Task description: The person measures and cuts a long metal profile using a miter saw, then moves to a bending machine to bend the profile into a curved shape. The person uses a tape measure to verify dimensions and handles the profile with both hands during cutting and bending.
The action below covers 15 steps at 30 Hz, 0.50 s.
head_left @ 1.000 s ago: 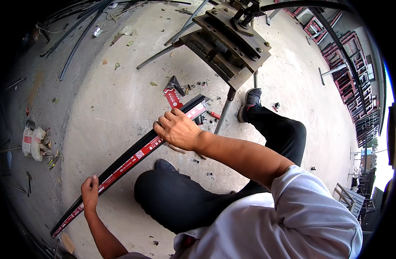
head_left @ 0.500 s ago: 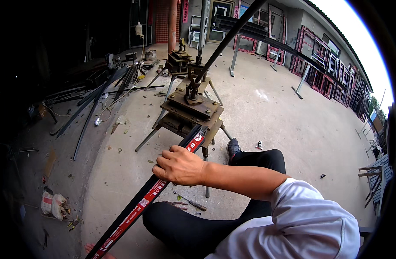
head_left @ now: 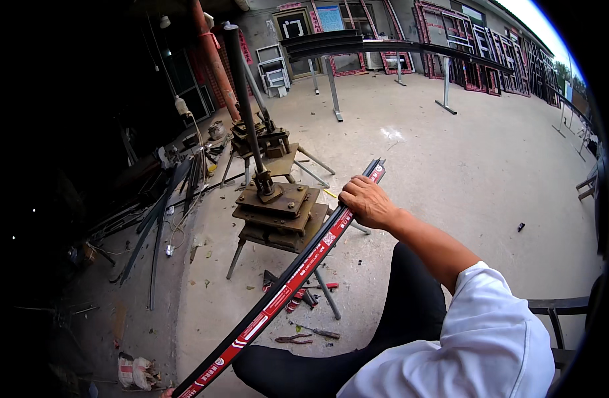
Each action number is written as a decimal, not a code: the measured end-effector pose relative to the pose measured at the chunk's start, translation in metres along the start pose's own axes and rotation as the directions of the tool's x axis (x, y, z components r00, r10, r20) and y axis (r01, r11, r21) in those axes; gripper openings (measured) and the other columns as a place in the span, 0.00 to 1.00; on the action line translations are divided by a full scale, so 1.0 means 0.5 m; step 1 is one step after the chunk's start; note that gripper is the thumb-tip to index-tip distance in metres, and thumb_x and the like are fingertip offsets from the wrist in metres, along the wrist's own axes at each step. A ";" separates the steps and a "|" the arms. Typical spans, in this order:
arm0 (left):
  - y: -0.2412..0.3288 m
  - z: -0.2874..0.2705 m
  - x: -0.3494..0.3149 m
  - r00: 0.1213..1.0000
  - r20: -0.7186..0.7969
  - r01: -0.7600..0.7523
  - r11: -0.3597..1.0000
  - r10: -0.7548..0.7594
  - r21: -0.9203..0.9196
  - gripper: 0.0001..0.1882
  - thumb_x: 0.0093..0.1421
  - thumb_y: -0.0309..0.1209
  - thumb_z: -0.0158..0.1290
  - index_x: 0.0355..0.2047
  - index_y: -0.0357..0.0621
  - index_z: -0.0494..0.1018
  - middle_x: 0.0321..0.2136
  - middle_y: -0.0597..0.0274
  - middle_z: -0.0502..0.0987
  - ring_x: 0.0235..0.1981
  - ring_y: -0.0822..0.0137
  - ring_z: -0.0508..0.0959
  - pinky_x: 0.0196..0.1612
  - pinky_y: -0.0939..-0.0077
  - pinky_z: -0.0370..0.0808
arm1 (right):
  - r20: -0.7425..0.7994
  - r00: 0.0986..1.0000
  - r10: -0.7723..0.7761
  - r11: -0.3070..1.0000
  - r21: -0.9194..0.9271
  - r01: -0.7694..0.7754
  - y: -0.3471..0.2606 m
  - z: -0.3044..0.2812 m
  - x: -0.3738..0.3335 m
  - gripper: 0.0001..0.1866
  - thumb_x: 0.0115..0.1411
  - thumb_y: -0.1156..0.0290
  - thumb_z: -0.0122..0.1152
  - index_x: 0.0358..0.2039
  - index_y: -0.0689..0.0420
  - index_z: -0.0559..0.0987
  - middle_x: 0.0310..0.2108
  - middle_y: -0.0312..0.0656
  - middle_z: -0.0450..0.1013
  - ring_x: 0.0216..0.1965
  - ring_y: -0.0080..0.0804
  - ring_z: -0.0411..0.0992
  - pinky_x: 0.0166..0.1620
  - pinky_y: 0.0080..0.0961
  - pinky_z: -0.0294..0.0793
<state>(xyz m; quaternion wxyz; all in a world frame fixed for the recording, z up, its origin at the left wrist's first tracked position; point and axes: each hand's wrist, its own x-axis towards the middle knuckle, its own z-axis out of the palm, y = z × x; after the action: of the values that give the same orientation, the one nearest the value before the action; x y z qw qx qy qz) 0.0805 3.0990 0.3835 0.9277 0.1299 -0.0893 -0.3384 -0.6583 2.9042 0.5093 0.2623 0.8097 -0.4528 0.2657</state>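
A long black metal profile (head_left: 278,300) with red printed film along one face slants from the lower edge up to the right. My right hand (head_left: 369,201) is closed around it near its upper end, which stands free in the air. Only a bit of my left hand (head_left: 166,393) shows at the bottom edge beside the profile's lower end, its fingers mostly cut off. Just left of the profile's upper part stands a lever-operated punch press (head_left: 275,202) with stacked steel plates on splayed legs. Its long lever (head_left: 243,93) is raised nearly upright.
A second press (head_left: 248,136) stands behind the first. Pliers (head_left: 294,339) and a screwdriver (head_left: 321,331) lie on the ground before my legs, near short offcuts (head_left: 298,298). Loose profiles (head_left: 159,219) litter the left. Black bars (head_left: 357,45) rest on a rack; frames (head_left: 463,40) lean on the wall.
My right hand has carried the profile up and right, away from the press, so its end is clear of the plates. The lever has swung to nearly upright. My view has turned right.
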 end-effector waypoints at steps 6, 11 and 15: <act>-0.202 -0.030 0.007 0.776 0.402 0.414 0.873 -0.486 0.257 0.23 0.74 0.44 0.50 0.49 0.31 0.74 0.48 0.47 0.77 0.56 0.51 0.75 0.66 0.51 0.71 | 0.137 0.987 0.079 0.979 0.174 -0.102 -0.007 0.107 -0.150 0.07 0.52 0.73 0.64 0.29 0.53 0.74 0.30 0.39 0.71 0.39 0.41 0.73 0.50 0.37 0.71; -0.488 0.230 -0.267 0.723 0.055 0.610 0.674 -0.689 0.416 0.16 0.73 0.39 0.52 0.44 0.35 0.78 0.47 0.53 0.81 0.55 0.54 0.79 0.64 0.51 0.74 | 0.263 0.933 0.246 0.945 0.148 -0.291 0.067 0.177 -0.276 0.09 0.53 0.71 0.68 0.31 0.55 0.75 0.32 0.40 0.73 0.41 0.42 0.74 0.50 0.38 0.72; -0.557 0.223 -0.305 0.646 0.017 0.646 0.559 -0.763 0.520 0.15 0.73 0.38 0.52 0.46 0.38 0.78 0.50 0.58 0.81 0.56 0.57 0.79 0.65 0.51 0.72 | 0.322 0.892 0.318 0.928 0.089 -0.363 0.116 0.209 -0.313 0.12 0.52 0.71 0.73 0.33 0.54 0.77 0.32 0.39 0.73 0.41 0.39 0.76 0.50 0.38 0.72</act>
<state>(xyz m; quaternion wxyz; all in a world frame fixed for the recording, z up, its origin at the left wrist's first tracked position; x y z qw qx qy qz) -0.2315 2.9729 0.3937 0.6327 0.3327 -0.2197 -0.6639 -0.7591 2.9012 0.3398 0.0790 0.7656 -0.6017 0.2134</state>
